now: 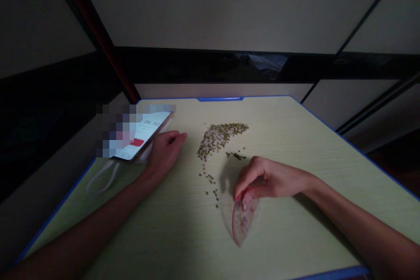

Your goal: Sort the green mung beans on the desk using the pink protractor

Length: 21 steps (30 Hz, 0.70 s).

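The small green seeds (220, 136) lie in a curved pile at 12 o'clock on the pale surface (295, 140), mixed with tiny white bits that are too small to name. A little bunch sits at 1 o'clock, and a thin line of loose ones runs down to the middle.

The right hand (262, 180), at 3 o'clock, has its thumb and fingers pinched on a small see-through bag (244, 223) with a pink edge. The bag hangs down toward 5 o'clock — its top is hidden by the fingers. It has marks on it, but they are too blurry to tell if they are inside or printed.

The left hand (166, 151), at 10 o'clock, is loosely curled beside a phone (149, 133). Its palm is hidden, so I cannot tell if it has hold of anything. Part of the phone is covered by blurry squares. A white cord (114, 174) loops out below it, dim in the shade.

Both arms are cut off at the bottom corners. Past 12 o'clock, grey cloth (269, 62) is hard to make out in a dark gap.
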Tool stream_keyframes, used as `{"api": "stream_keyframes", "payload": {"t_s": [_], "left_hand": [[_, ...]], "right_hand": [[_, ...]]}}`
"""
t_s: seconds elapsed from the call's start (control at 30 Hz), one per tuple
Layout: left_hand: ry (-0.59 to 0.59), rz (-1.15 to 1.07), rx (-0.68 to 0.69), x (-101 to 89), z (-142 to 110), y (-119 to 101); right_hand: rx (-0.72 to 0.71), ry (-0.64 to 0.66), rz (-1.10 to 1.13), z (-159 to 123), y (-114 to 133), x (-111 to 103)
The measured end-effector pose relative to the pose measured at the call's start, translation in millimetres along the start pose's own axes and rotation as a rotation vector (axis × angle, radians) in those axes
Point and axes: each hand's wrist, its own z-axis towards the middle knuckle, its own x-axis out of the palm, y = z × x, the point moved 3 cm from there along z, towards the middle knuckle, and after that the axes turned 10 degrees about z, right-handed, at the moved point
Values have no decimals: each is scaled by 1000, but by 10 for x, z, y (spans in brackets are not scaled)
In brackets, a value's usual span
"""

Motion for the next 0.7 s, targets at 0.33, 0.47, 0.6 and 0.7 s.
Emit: {"api": "stream_keyframes", "payload": {"t_s": [0.33, 0.47, 0.6, 0.7], "left_hand": [[-2, -5, -4, -2, -10, -16], [-4, 7, -2, 0, 1, -7], [-8, 19, -4, -1, 6, 0], [-5, 13, -4, -5, 2, -8]], "right_hand": [[22, -235, 147, -196, 15, -333], [116, -322, 95, -292, -19, -513], [208, -315, 29, -327, -52, -569], [230, -315, -103, -329, -36, -570]]}}
